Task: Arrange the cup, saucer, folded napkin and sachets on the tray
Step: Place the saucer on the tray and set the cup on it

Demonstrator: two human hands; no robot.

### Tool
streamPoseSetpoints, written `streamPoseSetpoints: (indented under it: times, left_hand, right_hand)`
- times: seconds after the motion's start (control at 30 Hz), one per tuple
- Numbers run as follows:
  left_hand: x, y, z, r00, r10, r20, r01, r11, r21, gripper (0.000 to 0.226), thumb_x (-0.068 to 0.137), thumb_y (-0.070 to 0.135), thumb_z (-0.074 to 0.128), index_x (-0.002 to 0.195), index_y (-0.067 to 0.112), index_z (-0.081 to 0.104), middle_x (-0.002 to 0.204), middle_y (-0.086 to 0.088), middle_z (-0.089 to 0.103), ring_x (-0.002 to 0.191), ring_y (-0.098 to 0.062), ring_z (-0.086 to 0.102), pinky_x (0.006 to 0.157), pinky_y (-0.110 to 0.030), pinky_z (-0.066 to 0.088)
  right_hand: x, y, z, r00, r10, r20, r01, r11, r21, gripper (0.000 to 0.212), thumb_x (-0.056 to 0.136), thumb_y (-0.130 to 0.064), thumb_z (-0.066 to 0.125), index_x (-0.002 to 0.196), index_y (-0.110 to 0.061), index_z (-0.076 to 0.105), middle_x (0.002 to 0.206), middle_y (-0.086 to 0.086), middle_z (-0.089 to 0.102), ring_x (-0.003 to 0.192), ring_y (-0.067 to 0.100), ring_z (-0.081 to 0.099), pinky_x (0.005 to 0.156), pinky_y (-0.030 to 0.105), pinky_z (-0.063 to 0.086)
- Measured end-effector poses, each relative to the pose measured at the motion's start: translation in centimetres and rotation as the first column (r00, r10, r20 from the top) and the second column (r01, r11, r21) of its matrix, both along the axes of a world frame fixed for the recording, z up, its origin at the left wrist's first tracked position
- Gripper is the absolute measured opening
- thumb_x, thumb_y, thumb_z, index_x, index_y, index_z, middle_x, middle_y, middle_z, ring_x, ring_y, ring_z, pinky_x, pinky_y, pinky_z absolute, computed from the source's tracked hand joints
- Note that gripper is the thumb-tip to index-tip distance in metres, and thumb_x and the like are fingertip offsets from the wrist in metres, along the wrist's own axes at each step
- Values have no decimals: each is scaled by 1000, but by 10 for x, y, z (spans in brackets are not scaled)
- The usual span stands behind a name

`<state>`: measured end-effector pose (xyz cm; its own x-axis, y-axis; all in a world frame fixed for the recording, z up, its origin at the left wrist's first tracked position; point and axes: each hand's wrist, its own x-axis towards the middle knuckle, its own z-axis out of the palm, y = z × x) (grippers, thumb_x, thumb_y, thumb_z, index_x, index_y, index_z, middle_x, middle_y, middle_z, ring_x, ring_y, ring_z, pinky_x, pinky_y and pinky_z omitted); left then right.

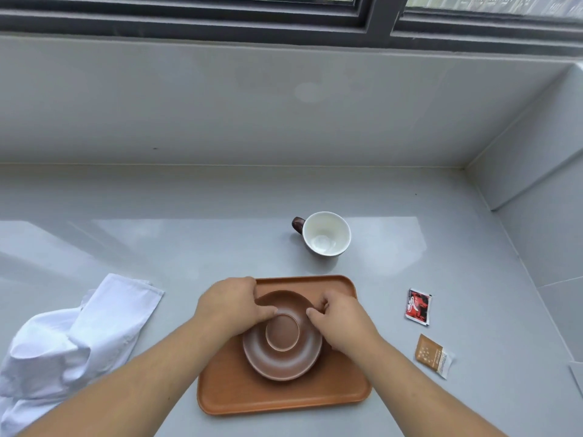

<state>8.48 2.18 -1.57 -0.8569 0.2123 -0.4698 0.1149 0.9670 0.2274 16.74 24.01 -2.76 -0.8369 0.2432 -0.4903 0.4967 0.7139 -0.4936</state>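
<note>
A brown saucer [285,362] lies in the middle of the orange-brown tray [284,397]. My left hand [233,305] grips the saucer's left rim and my right hand [342,320] grips its right rim. A white cup [325,234] with a dark handle stands upright on the counter beyond the tray. A white cloth napkin [75,339] lies crumpled to the left of the tray. To the right of the tray lie a red and black sachet [418,306] and, nearer to me, a brown sachet [433,356].
The grey counter [189,241] ends at a grey wall at the back and a side wall on the right. A window frame [378,23] runs above. A white paper corner [577,376] shows at the right edge.
</note>
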Motion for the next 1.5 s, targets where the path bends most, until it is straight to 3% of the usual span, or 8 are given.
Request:
streamPoseSetpoints:
  times: [0.23,0.4,0.6,0.8,1.0,1.17,1.33,1.5]
  left_hand:
    - [-59,52,15,980,17,-196,24,979,203,52,83,54,66,128,31,54,126,5,62,110,-21,63,84,-41,57]
    - [-92,89,12,980,-30,-195,76,970,230,63,87,37,64,145,39,40,130,-2,63,114,-28,62,85,-41,55]
    - [-102,102,0,990,-55,-130,80,976,201,35,88,20,58,120,32,53,108,3,70,91,-24,63,72,-41,57]
    - [-92,87,-1,992,-6,-124,40,961,272,21,87,26,63,105,31,54,100,15,66,90,-18,63,69,-37,54]
    - [-53,47,20,992,39,-123,2,949,315,19,83,34,64,96,37,51,86,31,59,86,-9,62,70,-35,56]
    - [-9,14,28,993,65,-95,-31,947,319,20,81,40,66,96,37,52,92,23,66,86,-8,63,68,-34,56]
    - [33,-11,25,994,70,-83,-41,948,315,16,76,39,57,90,33,52,89,17,66,84,-15,63,69,-37,57]
    - [59,-28,14,997,57,-60,-38,957,286,13,73,40,56,82,34,49,86,16,66,76,-10,61,59,-34,52]
  right_hand:
    - [-39,48,14,923,-355,-145,328,927,-181,5,85,-31,52,89,-27,54,76,1,68,65,24,69,66,46,62]
    - [-68,65,11,904,-422,-73,381,870,-314,34,89,-46,54,117,-30,49,72,4,73,60,23,72,65,47,65]
    - [-89,61,5,938,-347,22,330,872,-362,28,92,-42,53,111,-22,56,84,8,73,49,18,71,45,28,57]
    - [-98,51,14,948,-318,28,310,896,-318,26,88,-20,44,111,-17,55,92,14,70,66,34,75,64,50,65]
    - [-70,22,41,970,-243,-10,231,932,-279,29,80,-24,46,107,-20,56,85,12,73,64,27,72,47,34,59]
    - [-34,-6,51,983,-185,-2,180,956,-232,25,77,-27,47,100,-24,56,84,9,73,64,29,73,61,49,65]
    - [-1,-30,48,989,-145,4,143,971,-193,28,78,-27,44,102,-22,58,81,11,71,48,28,71,46,46,62]
    - [25,-43,42,994,-103,45,109,980,-166,35,80,-30,44,113,-29,57,89,3,70,55,25,72,56,49,64]
